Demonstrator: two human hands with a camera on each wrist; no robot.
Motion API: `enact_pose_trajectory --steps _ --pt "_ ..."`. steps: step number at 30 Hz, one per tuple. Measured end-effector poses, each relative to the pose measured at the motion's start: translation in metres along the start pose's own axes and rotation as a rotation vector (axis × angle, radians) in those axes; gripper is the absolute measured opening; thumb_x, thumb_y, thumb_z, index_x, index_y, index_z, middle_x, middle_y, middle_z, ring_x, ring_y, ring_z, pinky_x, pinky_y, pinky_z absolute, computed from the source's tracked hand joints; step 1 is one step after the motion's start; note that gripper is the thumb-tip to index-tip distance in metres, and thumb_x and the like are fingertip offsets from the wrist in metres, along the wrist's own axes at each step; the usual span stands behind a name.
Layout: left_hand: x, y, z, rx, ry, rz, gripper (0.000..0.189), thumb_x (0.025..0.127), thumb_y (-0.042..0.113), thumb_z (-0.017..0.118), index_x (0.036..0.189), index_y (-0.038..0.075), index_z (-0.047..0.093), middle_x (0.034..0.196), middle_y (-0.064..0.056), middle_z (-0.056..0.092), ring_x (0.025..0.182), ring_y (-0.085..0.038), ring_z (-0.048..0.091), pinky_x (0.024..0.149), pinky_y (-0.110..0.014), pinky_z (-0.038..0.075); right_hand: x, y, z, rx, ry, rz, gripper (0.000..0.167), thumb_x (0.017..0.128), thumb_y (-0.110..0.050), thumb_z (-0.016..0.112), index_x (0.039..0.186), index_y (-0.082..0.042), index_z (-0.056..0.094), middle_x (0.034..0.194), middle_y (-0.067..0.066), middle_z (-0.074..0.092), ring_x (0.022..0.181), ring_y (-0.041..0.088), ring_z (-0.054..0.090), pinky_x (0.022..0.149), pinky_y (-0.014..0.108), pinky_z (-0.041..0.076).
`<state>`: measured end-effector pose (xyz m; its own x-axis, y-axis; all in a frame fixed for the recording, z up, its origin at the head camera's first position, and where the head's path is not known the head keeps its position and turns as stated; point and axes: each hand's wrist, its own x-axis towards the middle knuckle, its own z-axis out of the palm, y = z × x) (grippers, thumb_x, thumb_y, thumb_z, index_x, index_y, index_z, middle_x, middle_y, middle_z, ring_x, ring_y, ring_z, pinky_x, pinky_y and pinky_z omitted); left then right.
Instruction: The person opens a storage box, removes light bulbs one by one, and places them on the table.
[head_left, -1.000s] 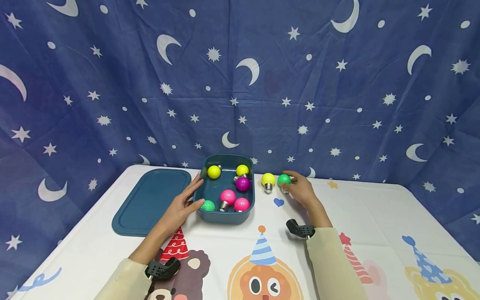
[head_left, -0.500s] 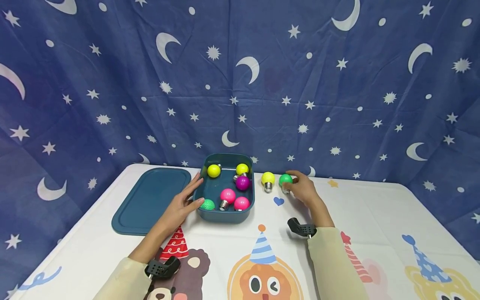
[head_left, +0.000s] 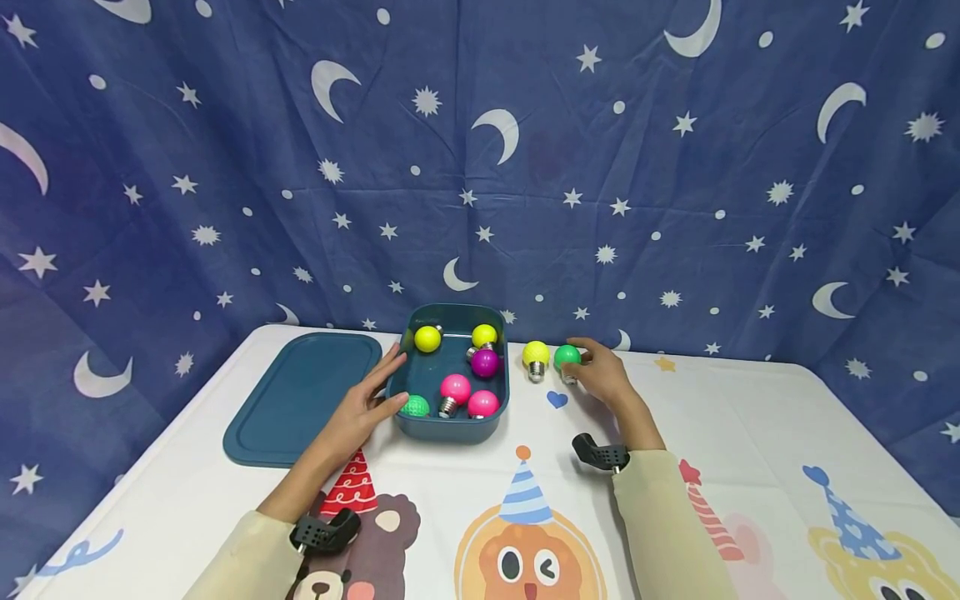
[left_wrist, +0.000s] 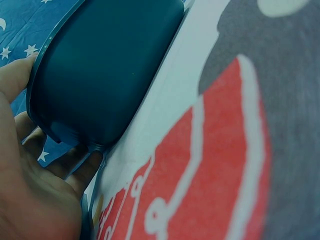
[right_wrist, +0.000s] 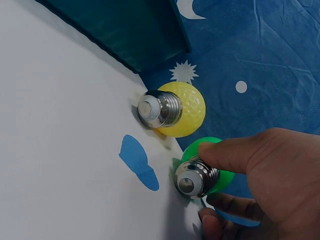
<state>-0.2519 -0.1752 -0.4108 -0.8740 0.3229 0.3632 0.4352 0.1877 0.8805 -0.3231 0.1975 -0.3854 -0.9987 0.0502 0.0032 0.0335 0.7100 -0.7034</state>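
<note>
A dark teal box (head_left: 448, 429) stands at the middle of the table in the head view. Inside lie yellow bulbs (head_left: 427, 339), a purple bulb (head_left: 485, 362), pink bulbs (head_left: 455, 389) and a textured green bulb (head_left: 415, 406). My left hand (head_left: 365, 410) rests against the box's left side, fingers extended and thumb at the rim; the left wrist view shows it on the outer wall. To the right of the box my right hand (head_left: 603, 375) pinches a green light bulb (right_wrist: 223, 181), its metal base facing the right wrist camera. Beside it lies a yellow bulb (right_wrist: 189, 109).
A flat teal lid (head_left: 300, 400) lies left of the box. The white tablecloth (head_left: 442, 483) carries printed cartoon animals and party hats. A blue curtain (head_left: 480, 167) with moons and stars hangs right behind the table's back edge.
My right hand and the green bulb shifted slightly right, then back left towards the yellow bulb. My left hand has stayed at the box.
</note>
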Motion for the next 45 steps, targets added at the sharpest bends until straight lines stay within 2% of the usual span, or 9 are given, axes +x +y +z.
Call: enact_pose_trajectory --steps 8,14,28,39,45 --pt "0.002 -0.001 -0.001 0.002 -0.004 0.008 0.059 0.095 0.013 0.058 0.149 0.011 0.034 0.159 -0.005 0.013 0.142 -0.033 0.016 0.109 -0.057 0.023 0.002 0.002 -0.001 -0.004 0.027 -0.021 0.053 0.089 -0.02 0.065 0.139 -0.009 0.049 0.126 0.025 0.053 0.109 0.037 0.053 0.084 0.045 0.048" --pt "0.002 0.0 -0.002 0.004 -0.002 0.005 0.059 0.095 0.014 0.058 0.149 0.011 0.034 0.159 -0.003 0.013 0.143 -0.033 0.015 0.109 -0.057 0.022 0.003 0.006 -0.004 -0.003 0.051 -0.033 0.051 0.09 -0.017 0.064 0.138 -0.007 0.049 0.125 0.025 0.053 0.109 0.037 0.052 0.088 0.046 0.046" --pt "0.001 0.0 -0.002 -0.005 -0.002 -0.006 0.06 0.095 0.014 0.058 0.15 0.011 0.033 0.159 -0.003 0.013 0.143 -0.032 0.015 0.109 -0.057 0.022 0.003 0.008 -0.004 0.003 0.029 -0.038 0.054 0.09 -0.018 0.065 0.141 -0.01 0.047 0.129 0.025 0.05 0.114 0.039 0.049 0.092 0.049 0.044" --pt "0.001 0.001 -0.002 0.001 0.0 -0.027 0.06 0.095 0.016 0.059 0.15 0.012 0.034 0.159 -0.001 0.013 0.143 -0.033 0.015 0.109 -0.056 0.023 0.002 0.007 -0.01 0.007 0.021 -0.044 0.058 0.091 -0.023 0.064 0.143 -0.007 0.042 0.133 0.027 0.048 0.119 0.042 0.047 0.093 0.052 0.042" --pt "0.001 0.0 -0.001 -0.003 0.0 -0.024 0.06 0.095 0.015 0.059 0.15 0.011 0.034 0.159 -0.003 0.012 0.143 -0.033 0.015 0.109 -0.056 0.024 -0.004 -0.001 -0.02 -0.007 0.067 -0.073 0.059 0.093 -0.026 0.062 0.143 -0.004 0.04 0.134 0.027 0.045 0.122 0.044 0.044 0.095 0.055 0.041"
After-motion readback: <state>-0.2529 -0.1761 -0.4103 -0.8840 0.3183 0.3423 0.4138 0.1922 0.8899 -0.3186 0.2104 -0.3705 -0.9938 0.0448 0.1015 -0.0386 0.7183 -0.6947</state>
